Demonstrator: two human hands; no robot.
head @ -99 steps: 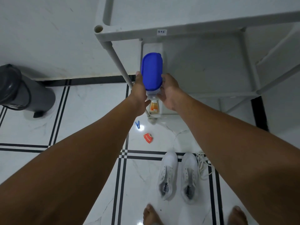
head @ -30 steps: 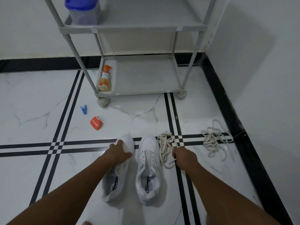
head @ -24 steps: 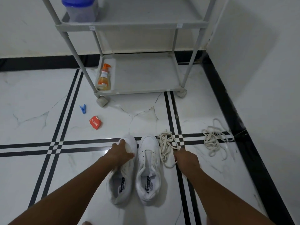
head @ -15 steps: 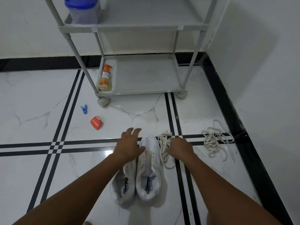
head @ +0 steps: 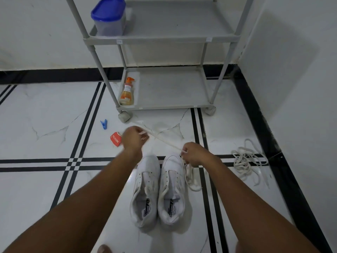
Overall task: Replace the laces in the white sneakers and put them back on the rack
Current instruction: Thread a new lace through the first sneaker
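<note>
Your left hand (head: pixel 134 138) and right hand (head: pixel 193 154) pinch one white lace (head: pixel 162 138) — stretched taut between them. Below, the unlaced sneakers (head: pixel 158 190) sit paired on the floor (head: pixel 45 189).

Evenly, rather dimly lit, cool grey cast. Soft glare on glossy floor (head: pixel 54 179) beside sneakers (head: pixel 158 190). Faint shadow on right wall (head: pixel 291 52) behind rack (head: pixel 218 37). Motion blur on lace (head: pixel 162 138) and left hand (head: pixel 134 139). Wide-angle bending of floor lines near edges; forearms stretched large.

White sneakers (head: pixel 158 189) unlaced, lace (head: pixel 162 140) stretched taut
</note>
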